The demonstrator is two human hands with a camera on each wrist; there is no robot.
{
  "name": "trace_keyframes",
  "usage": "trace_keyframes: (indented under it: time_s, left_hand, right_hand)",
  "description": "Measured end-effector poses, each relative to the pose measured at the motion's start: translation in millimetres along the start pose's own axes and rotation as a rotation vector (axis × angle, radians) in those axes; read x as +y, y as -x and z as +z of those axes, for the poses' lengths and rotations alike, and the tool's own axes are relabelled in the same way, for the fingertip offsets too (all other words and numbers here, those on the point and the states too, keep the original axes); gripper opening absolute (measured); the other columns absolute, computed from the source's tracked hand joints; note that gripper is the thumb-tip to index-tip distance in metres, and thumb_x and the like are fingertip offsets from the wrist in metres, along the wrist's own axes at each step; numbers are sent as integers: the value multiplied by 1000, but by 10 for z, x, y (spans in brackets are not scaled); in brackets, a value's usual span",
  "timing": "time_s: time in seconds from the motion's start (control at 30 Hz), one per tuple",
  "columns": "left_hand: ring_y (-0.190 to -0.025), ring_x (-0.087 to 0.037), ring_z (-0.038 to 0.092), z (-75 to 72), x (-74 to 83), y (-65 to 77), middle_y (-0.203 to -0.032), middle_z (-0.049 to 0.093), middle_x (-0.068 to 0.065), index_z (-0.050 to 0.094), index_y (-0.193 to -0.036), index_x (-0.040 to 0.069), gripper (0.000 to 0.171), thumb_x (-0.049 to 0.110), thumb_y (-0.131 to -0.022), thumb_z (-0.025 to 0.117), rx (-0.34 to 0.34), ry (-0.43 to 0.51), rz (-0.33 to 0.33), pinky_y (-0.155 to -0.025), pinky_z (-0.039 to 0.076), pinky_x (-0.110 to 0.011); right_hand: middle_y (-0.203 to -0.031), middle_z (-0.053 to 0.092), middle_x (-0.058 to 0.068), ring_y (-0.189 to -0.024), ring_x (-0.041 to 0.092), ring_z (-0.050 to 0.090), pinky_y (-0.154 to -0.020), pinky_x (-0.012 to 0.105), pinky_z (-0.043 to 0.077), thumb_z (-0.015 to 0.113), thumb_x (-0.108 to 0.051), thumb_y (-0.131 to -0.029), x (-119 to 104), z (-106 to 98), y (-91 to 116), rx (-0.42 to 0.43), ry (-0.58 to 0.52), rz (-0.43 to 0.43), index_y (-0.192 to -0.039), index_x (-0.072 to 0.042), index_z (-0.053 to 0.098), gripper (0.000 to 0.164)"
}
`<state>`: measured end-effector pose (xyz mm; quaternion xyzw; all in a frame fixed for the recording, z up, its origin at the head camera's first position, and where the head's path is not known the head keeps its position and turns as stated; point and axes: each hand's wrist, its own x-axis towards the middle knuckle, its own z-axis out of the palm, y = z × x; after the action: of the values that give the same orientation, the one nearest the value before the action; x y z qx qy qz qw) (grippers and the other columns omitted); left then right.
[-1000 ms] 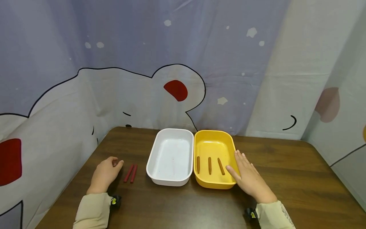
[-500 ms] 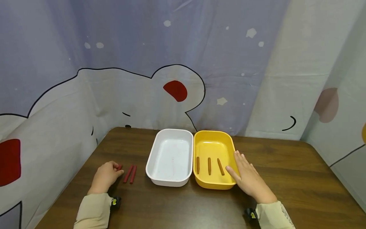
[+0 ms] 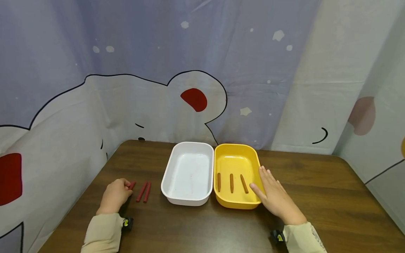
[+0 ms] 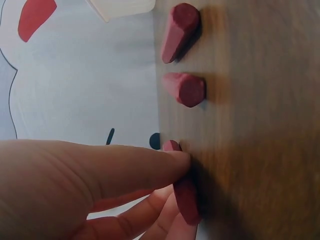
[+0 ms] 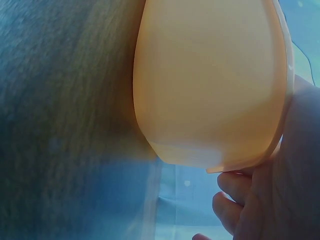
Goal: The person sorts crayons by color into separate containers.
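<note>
Between my left hand point(image 3: 113, 195) and the white tray point(image 3: 189, 202) lie two other red crayons point(image 3: 147, 192), side by side on the brown table point(image 3: 190, 232). The white tray stands farther right, against the yellow tray point(image 3: 237, 204), and behind the table hangs a printed curtain point(image 3: 152, 45).

Counting up, I have three red crayons on the left, one of them in my fingers, two trays, and three brown crayons point(image 3: 231, 183) lying in the near half of the yellow tray.

The held red crayon point(image 4: 188, 201) is at the left of the table, just beside the other two, pinched narrowly between my left thumb and fingers (whether it touches the wood I cannot tell). Its long axis slants away from me, the far end toward the right; the loose pair lean the same way, flat butts facing my left wrist camera. Of the brown ones, two point nearly straight away, and the rightmost tips its far end left.

My right hand point(image 3: 276, 196) rests at the yellow tray's right rim, fingers straight, thumb spread wide.
</note>
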<state>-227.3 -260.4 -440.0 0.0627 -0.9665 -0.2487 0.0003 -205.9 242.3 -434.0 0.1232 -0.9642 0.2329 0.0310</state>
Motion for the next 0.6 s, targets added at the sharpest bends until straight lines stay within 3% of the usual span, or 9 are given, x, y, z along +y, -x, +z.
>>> trace_keyframes:
  time_s: [0.33, 0.6]
  left_hand:
    - [-77, -32, 60, 3, 21, 10, -86, 66, -17, 63, -100, -9, 19, 3, -86, 62, 52, 6, 12, -72, 51, -52]
    - [-89, -33, 63, -23, 85, 5, -96, 67, -17, 61, -113, -11, 29, 5, -89, 58, 29, 82, 14, -80, 51, -51]
  right_hand:
    - [-166, 14, 24, -152, 46, 13, -115, 70, 16, 39, -53, -107, -10, -6, 0, -3, -2, 2, -159, 5, 17, 81]
    - [-166, 14, 24, -151, 47, 13, -116, 69, 16, 40, -51, -108, 2, 0, -6, 7, -4, -6, -159, 6, 17, 80]
